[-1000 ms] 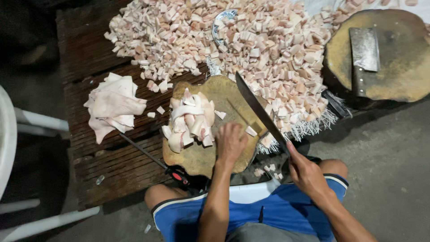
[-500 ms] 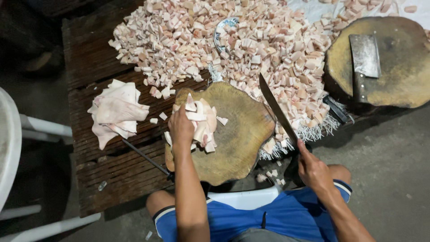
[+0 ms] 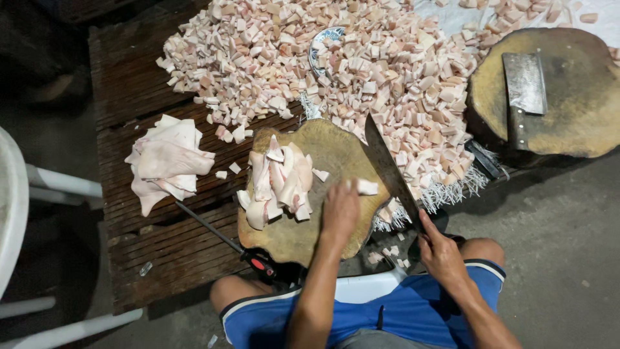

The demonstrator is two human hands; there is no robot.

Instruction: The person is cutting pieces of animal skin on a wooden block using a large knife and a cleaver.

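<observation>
My left hand (image 3: 340,210) lies flat and open on the round wooden chopping block (image 3: 336,161), fingertips touching a small cut piece of pork fat (image 3: 367,187) near the block's right edge. My right hand (image 3: 440,252) is closed around the handle of a long knife (image 3: 387,168), its blade tilted along the block's right edge. A heap of fat strips (image 3: 279,184) sits on the left half of the block. Beyond the block's far edge spreads a big pile of diced fat (image 3: 361,64) on the wooden platform (image 3: 129,84). Uncut skin sheets (image 3: 166,161) lie near the platform's left edge. A cleaver (image 3: 523,90) rests on a second block (image 3: 575,97) at the right
</observation>
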